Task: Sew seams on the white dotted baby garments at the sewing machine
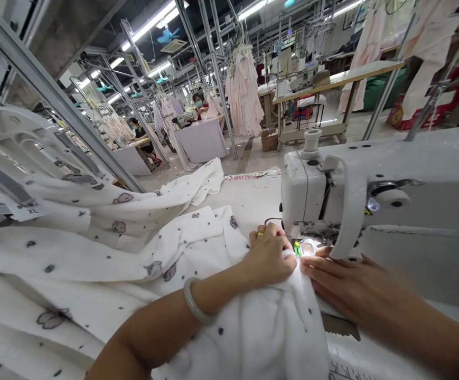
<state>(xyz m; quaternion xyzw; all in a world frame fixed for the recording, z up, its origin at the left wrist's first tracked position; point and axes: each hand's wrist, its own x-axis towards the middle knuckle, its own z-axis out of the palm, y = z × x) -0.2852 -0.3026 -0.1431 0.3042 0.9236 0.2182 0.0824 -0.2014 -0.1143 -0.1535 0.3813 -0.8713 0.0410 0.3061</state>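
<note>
White fabric (253, 327) with dark printed motifs spreads over the sewing table and runs up to the needle area of a white sewing machine (419, 169). My left hand (271, 256), with a bangle at the wrist, is closed on a fold of this fabric just left of the presser foot. Flat, with fingers stretched toward the foot, my right hand (344, 274) rests at the cloth's right edge. A green and yellow piece (297, 248) shows between the hands by the foot. The needle itself is hidden.
At left, more of the printed cloth hangs by a white hanger (19, 142) with an XL tag (29, 211). A slanted metal pole (63, 100) rises behind. Pink garments (245, 89), a wooden-edged table (340, 79) and seated people at workstations are farther back.
</note>
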